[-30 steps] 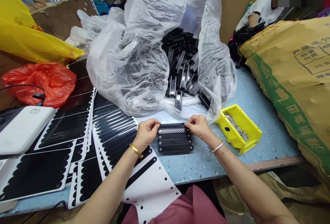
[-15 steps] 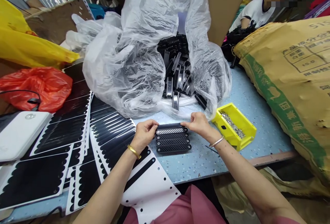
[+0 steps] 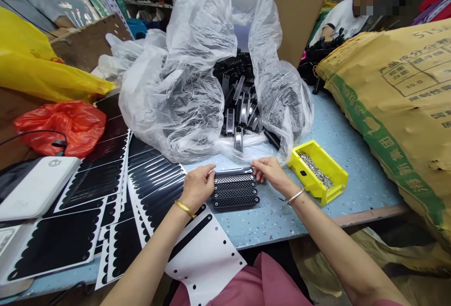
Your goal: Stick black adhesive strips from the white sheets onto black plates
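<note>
Several black plastic bars with a criss-cross pattern (image 3: 235,192) lie side by side in a row on the table, small round metal bits at their ends. At the far side of the row is a smooth, glossy black strip (image 3: 233,172). My left hand (image 3: 198,185) is closed at its left end, thumb and forefinger pinched together. At the right end, my right hand (image 3: 269,173) grips with thumb and forefinger, its other fingers curled. Whether the strip lies on a bar beneath it, I cannot tell.
An open clear plastic bag (image 3: 169,109) of black bars stands behind. A yellow bin (image 3: 320,174) with small metal parts is at right, beside a large tan sack (image 3: 394,99). Black sticker sheets (image 3: 155,179), a white device (image 3: 38,186) and a red bag (image 3: 63,125) lie left.
My right hand's fingers have curled down around the strip's right end. My left hand has turned slightly at the left end. The view has shifted a little.
</note>
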`<state>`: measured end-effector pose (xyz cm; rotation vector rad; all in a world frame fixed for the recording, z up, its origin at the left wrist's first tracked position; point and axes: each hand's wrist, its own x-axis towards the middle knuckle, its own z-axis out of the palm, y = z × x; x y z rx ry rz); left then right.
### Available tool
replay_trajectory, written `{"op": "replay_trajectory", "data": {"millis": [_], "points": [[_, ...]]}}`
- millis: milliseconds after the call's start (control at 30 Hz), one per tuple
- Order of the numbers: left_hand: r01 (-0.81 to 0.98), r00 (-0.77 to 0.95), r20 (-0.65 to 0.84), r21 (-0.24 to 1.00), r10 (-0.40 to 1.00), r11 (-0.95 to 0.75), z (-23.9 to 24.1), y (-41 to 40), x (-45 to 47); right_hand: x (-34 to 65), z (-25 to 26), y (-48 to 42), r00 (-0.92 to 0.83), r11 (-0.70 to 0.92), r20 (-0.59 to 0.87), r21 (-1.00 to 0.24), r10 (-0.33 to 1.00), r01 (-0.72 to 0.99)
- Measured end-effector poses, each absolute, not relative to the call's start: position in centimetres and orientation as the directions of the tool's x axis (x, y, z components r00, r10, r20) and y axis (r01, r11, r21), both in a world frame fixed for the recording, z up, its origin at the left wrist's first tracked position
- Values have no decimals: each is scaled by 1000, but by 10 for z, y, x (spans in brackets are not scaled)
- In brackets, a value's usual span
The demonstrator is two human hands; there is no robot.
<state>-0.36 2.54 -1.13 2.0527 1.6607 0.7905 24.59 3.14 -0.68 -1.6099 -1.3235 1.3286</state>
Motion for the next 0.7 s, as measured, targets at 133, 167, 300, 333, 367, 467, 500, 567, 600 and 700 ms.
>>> {"op": "replay_trajectory", "data": {"millis": [133, 167, 300, 333, 367, 467, 500, 567, 600, 700], "points": [[860, 265, 229, 382, 937, -337, 9, 26, 28, 241, -12, 30, 6, -206, -216, -919, 976, 335], [863, 303, 202, 356, 931, -358, 12, 29, 39, 240, -14, 30, 13, -197, -205, -920, 979, 339], [835, 399, 49, 393, 915, -385, 14, 50, 73, 240, -18, 31, 21, -176, -181, -916, 983, 360], [833, 399, 15, 412, 917, -369, 12, 55, 75, 241, -19, 31, 19, -172, -177, -915, 984, 365], [836, 389, -12, 424, 921, -348, 10, 59, 73, 242, -20, 32, 17, -167, -173, -914, 985, 370], [865, 324, -44, 419, 945, -276, 3, 62, 53, 244, -21, 32, 12, -154, -162, -912, 987, 381], [876, 298, -47, 411, 953, -254, 1, 61, 44, 244, -22, 32, 10, -151, -159, -910, 987, 385], [893, 254, -44, 394, 966, -217, -3, 57, 26, 244, -22, 32, 6, -144, -155, -907, 988, 395], [900, 236, -38, 386, 971, -204, -4, 55, 18, 244, -22, 31, 4, -141, -152, -905, 988, 402], [912, 179, -4, 375, 984, -164, -7, 49, 1, 242, -21, 30, 0, -124, -137, -894, 991, 431]]}}
